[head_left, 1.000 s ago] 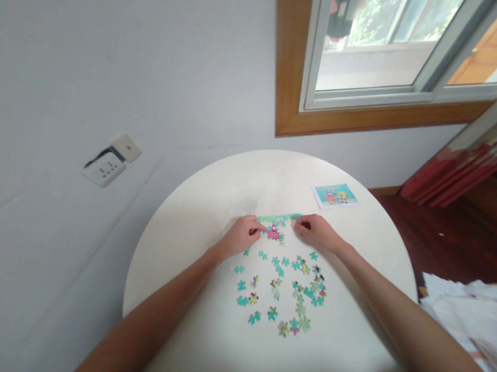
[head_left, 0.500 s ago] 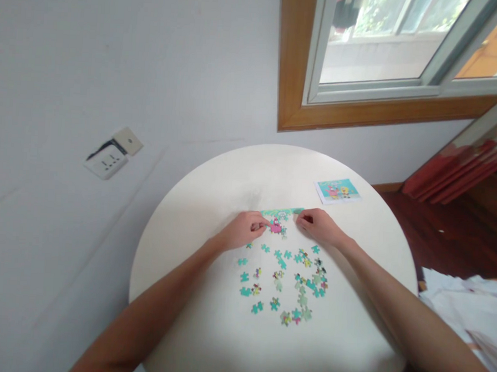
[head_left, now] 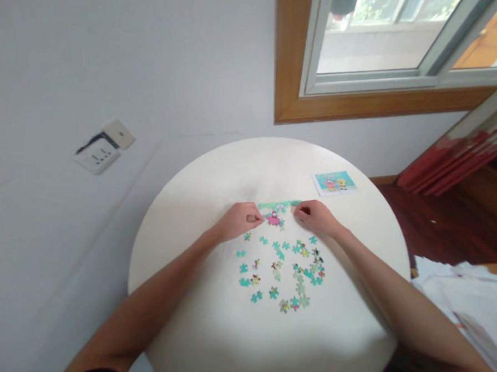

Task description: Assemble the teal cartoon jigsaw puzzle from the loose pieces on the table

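Note:
A partly joined jigsaw puzzle [head_left: 274,217] lies toward the far side of the table, with a green strip along its top and a pink figure below. At its left edge is my left hand [head_left: 240,221], thumb and index finger pressed together beside the pink part; whether a piece is between them I cannot make out. My right hand [head_left: 317,216] rests at the right end of the green strip, fingers curled closed, their tips hidden. Nearer to me, loose jigsaw pieces [head_left: 274,293] are spread about, mostly teal, some pale green or multicoloured.
A picture card [head_left: 335,183] showing pink and yellow cartoon figures lies at the far right of the round white table [head_left: 181,204]. White papers [head_left: 463,297] are beside the table on the right. Behind are a wall with a socket [head_left: 97,155] and a window.
My left index finger has drawn back left from the pink part, and its tip is now against the thumb. My right hand stays about where it was. The view has shifted slightly.

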The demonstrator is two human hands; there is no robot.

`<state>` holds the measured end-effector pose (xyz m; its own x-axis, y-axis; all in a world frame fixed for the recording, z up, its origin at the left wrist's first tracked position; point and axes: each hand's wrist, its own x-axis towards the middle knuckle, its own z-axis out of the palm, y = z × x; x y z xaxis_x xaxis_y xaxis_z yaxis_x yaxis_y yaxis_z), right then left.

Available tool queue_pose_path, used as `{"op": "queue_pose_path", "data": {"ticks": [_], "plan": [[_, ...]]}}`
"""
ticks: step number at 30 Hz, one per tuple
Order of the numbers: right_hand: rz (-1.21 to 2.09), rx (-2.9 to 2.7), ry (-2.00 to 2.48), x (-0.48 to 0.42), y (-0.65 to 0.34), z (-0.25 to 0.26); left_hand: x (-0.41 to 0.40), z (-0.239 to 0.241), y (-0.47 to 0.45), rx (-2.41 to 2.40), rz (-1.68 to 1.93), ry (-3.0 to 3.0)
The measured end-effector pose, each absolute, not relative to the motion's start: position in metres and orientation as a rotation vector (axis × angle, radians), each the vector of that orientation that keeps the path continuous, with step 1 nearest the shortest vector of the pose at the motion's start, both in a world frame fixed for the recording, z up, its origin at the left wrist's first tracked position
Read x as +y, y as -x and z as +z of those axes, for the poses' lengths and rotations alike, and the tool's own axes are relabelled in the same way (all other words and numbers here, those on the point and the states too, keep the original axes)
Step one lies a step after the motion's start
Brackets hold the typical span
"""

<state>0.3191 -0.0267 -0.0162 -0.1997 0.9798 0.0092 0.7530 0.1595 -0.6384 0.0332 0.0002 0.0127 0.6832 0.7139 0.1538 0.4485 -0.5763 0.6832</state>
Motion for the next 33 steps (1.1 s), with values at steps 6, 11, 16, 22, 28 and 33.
{"op": "queue_pose_path", "data": {"ticks": [6, 11, 16, 22, 28, 33], "plan": [[0.791, -1.983, 1.612, -0.023, -0.321, -0.015, 0.006, 0.003, -0.031, 0.915, 0.557, -2.297], [0.933, -2.074, 1.368, -0.049, -0.310, 0.026, 0.007, 0.003, -0.031, 0.933, 0.585, -2.315], [0.865, -2.572, 1.194, -0.121, -0.281, 0.072, 0.007, 0.005, -0.032, 0.952, 0.608, -2.319], [0.739, -2.903, 1.167, -0.174, -0.273, 0.055, 0.007, 0.002, -0.033, 0.964, 0.593, -2.282], [0.627, -2.908, 1.247, -0.181, -0.271, 0.031, 0.006, 0.001, -0.034, 0.959, 0.588, -2.273], [0.644, -2.884, 1.206, -0.177, -0.268, 0.028, 0.004, 0.003, -0.035, 0.945, 0.596, -2.280]]}}
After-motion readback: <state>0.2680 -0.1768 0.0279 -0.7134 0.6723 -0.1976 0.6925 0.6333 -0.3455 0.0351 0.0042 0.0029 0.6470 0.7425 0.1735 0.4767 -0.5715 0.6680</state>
